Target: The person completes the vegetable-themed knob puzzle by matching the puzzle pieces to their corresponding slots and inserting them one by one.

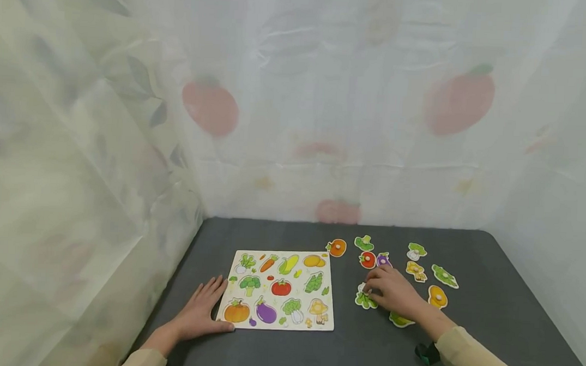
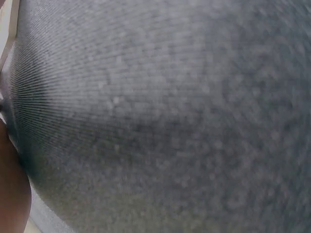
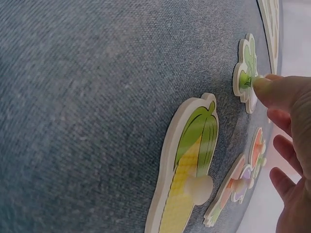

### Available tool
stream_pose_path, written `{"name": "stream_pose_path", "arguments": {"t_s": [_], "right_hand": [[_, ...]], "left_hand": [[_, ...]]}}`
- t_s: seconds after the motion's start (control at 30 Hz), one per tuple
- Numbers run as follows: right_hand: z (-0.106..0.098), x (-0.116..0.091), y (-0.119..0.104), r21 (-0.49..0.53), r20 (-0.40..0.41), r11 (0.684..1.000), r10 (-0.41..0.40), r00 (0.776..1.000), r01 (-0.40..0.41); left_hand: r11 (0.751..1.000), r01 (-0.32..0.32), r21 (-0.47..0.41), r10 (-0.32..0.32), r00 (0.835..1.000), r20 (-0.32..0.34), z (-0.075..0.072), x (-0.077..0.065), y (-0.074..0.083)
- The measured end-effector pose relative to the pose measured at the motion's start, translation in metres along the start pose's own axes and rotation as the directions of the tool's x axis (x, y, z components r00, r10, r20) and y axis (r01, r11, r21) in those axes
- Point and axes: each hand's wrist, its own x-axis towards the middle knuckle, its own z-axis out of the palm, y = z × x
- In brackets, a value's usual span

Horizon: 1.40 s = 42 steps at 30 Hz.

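A wooden vegetable puzzle board (image 1: 258,257) lies flat on the dark table. My left hand (image 1: 200,312) rests at its left side, fingers spread, with the thumb along the lower left corner. Right of the board, my right hand (image 1: 393,290) pinches the knob of a leafy turnip puzzle piece (image 1: 366,301) between thumb and fingertips. In the right wrist view, the thumb (image 3: 277,92) covers part of that piece (image 3: 245,73), which is at the table surface; whether it is lifted, I cannot tell. A corn piece (image 3: 192,150) with a round knob lies nearby. The left wrist view shows mostly table cloth.
Pumpkin (image 1: 338,248), broccoli (image 1: 364,243), tomato (image 1: 366,260) and eggplant (image 1: 383,259) pieces lie beyond my right hand. Farther right are bok choy (image 1: 418,249), mushroom (image 1: 416,271), green pod (image 1: 444,276) and yellow (image 1: 437,297) pieces. Patterned curtains (image 1: 283,177) surround the table.
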Motion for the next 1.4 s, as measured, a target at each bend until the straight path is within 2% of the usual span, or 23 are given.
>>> {"name": "stream_pose_path", "arguments": {"t_s": [0.33,0.67,1.03,1.27,1.4], "right_hand": [[-0.0002,0.0024,0.0003,0.002,0.057,0.999,0.042,0.997,-0.042],[-0.0009,0.0027,0.0044,0.002,-0.008,0.999,-0.04,0.999,0.04],[-0.0039,0.0051,0.008,-0.008,0.05,0.999,-0.052,0.997,0.052],[-0.0047,0.0034,0.0068,0.006,0.03,0.999,-0.041,0.999,0.04],[-0.0037,0.0015,0.004,0.017,0.013,1.0,0.004,1.0,-0.004]], "left_hand": [[1.0,-0.013,-0.016,0.013,1.0,0.002,0.0028,-0.0007,-0.0019],[1.0,0.003,0.009,-0.003,1.0,-0.014,0.0072,-0.0009,-0.0064],[0.999,-0.014,0.032,0.015,0.999,-0.043,0.0048,-0.0001,-0.0001],[0.999,-0.007,0.037,0.009,0.999,-0.044,0.005,0.0002,-0.0019],[0.999,-0.001,0.036,0.003,0.999,-0.037,0.0059,-0.001,-0.0027]]}}
